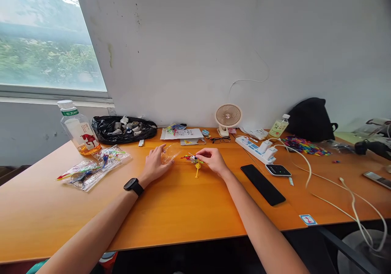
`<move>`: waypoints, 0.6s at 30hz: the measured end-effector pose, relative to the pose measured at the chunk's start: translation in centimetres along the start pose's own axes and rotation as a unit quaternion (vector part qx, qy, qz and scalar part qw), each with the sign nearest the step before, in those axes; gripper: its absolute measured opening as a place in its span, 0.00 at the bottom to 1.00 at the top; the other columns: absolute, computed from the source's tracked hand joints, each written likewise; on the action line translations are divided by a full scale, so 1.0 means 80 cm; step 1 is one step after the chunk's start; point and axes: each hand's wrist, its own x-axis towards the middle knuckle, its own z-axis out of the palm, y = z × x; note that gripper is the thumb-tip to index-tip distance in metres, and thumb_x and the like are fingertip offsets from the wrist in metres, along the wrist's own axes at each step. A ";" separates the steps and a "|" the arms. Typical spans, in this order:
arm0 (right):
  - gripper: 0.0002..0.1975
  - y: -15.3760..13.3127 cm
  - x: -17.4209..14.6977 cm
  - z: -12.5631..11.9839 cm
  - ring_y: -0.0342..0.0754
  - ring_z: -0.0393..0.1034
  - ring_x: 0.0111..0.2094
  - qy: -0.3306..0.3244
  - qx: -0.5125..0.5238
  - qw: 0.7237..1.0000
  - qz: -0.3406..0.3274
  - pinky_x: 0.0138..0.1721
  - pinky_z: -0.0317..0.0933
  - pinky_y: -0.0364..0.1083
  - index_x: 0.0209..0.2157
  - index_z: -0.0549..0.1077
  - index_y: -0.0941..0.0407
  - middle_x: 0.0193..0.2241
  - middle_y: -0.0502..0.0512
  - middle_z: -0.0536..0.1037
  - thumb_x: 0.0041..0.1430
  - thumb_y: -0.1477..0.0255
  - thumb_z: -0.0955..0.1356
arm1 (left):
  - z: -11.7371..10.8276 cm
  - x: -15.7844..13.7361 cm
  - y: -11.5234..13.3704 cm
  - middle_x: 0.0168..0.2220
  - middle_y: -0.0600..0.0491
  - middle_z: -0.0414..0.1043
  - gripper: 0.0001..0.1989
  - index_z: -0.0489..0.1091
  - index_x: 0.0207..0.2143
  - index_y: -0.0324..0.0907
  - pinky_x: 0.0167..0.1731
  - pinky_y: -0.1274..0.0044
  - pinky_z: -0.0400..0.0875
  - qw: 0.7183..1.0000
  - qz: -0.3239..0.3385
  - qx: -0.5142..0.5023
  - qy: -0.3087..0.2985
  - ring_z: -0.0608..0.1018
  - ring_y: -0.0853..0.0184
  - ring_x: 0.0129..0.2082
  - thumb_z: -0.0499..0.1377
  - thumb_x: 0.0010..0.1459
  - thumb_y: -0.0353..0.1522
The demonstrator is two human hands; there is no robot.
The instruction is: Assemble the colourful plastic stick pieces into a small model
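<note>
My left hand (156, 163) rests at the table's middle with thumb and fingers apart. A thin clear plastic bag (170, 153) lies right against its fingertips; I cannot tell whether they touch it. My right hand (214, 160) is closed in a pinch at a small white plastic part, partly hidden by the fingertips. Just below and left of that pinch is a cluster of small red, white and green plastic pieces (189, 158). A yellow plastic piece (197, 169) with a round head and a thin stem is beneath the right fingertips.
Clear packets of plastic parts (91, 170) and a large bottle (80, 131) stand left. Behind are a black bag (149, 129), a paper sheet (183, 133) and a fan (228, 116). Right: a power strip (250, 148), a black slab (262, 184), cables and colourful pieces (305, 146).
</note>
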 end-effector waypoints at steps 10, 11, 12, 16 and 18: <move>0.12 -0.003 0.001 0.002 0.50 0.77 0.36 0.037 -0.064 0.996 -0.049 0.38 0.68 0.47 0.34 0.82 0.55 0.34 0.56 0.84 0.55 0.61 0.75 | 0.000 -0.002 0.005 0.54 0.45 0.71 0.35 0.57 0.65 0.47 0.56 0.56 0.64 1.000 0.023 -0.007 -0.007 0.70 0.49 0.57 0.62 0.59 0.46; 0.12 -0.004 0.001 0.002 0.51 0.77 0.37 0.053 -0.074 0.994 -0.052 0.39 0.68 0.47 0.33 0.82 0.55 0.34 0.56 0.84 0.56 0.61 0.74 | -0.001 -0.002 0.007 0.54 0.45 0.71 0.35 0.57 0.65 0.47 0.55 0.56 0.64 1.000 0.027 -0.001 -0.009 0.70 0.49 0.57 0.62 0.59 0.45; 0.12 -0.004 0.002 0.001 0.51 0.76 0.37 0.069 -0.072 0.994 -0.053 0.39 0.68 0.47 0.33 0.82 0.55 0.34 0.56 0.83 0.56 0.61 0.74 | -0.002 -0.003 0.008 0.54 0.44 0.71 0.36 0.56 0.66 0.47 0.55 0.57 0.64 0.999 0.031 0.006 -0.012 0.70 0.49 0.57 0.62 0.59 0.45; 0.14 -0.008 0.002 0.000 0.51 0.77 0.37 0.128 0.027 0.990 -0.050 0.42 0.70 0.49 0.35 0.81 0.55 0.35 0.56 0.83 0.55 0.59 0.75 | -0.004 -0.004 0.011 0.54 0.44 0.70 0.39 0.53 0.68 0.45 0.53 0.57 0.64 0.997 0.055 0.038 -0.030 0.71 0.49 0.55 0.62 0.58 0.43; 0.14 -0.011 0.002 0.001 0.51 0.77 0.37 0.138 0.052 0.987 -0.059 0.44 0.71 0.49 0.35 0.81 0.55 0.35 0.56 0.83 0.54 0.59 0.76 | -0.003 -0.006 0.012 0.54 0.43 0.70 0.40 0.51 0.69 0.46 0.53 0.57 0.64 0.996 0.069 0.050 -0.040 0.71 0.48 0.55 0.62 0.57 0.42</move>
